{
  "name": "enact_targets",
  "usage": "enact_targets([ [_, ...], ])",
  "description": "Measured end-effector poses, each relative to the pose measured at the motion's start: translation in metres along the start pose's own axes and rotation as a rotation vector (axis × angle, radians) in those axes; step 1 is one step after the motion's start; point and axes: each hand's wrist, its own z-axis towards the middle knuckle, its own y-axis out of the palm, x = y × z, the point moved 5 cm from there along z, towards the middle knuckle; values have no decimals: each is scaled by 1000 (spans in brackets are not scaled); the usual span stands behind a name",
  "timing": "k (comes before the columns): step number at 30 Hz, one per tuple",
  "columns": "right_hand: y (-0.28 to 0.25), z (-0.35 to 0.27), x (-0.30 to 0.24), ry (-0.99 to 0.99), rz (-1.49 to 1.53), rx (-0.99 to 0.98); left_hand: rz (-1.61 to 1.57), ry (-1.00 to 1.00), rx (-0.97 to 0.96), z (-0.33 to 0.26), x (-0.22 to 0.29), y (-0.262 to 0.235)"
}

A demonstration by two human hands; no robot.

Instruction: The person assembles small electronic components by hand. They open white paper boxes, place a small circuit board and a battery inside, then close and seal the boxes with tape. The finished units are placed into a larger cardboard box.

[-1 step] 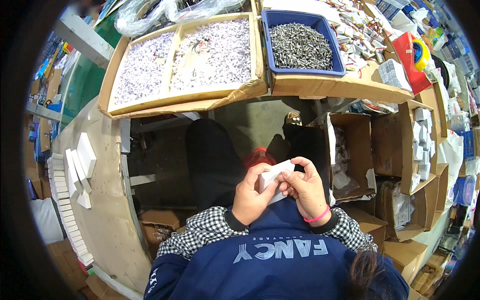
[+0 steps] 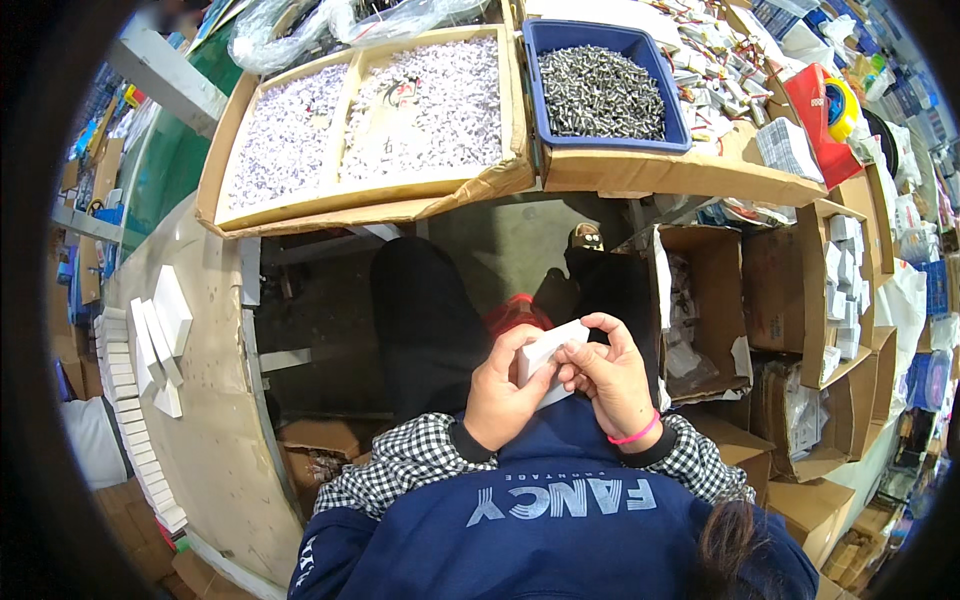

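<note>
A small white box (image 2: 541, 350) is held between my two hands, above my lap. My left hand (image 2: 503, 395) grips it from the left, thumb and forefinger closed on its sides. The right hand (image 2: 610, 383), with a pink band at the wrist, pinches the box's right end, fingers bent in. Whether those right fingertips also hold some small piece cannot be made out. On the bench to my left lie several similar white boxes (image 2: 173, 310), and a long row of white boxes (image 2: 140, 440) lines the bench's outer edge.
Ahead stand a divided wooden tray (image 2: 350, 110) of tiny white parts and a blue bin (image 2: 680, 135) of small metal screw-like pieces. Right of these is a heap of small white and red parts (image 2: 705, 75). Open cardboard boxes (image 2: 720, 290) stand at my right, beside the bench (image 2: 215, 430) opposite.
</note>
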Motion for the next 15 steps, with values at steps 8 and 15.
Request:
enact_targets([
  [8, 2, 1, -3, 33, -110, 2, 277, 175, -174, 5, 29, -1],
  [15, -11, 6, 4, 163, -414, -57, 298, 155, -106, 12, 26, -1],
])
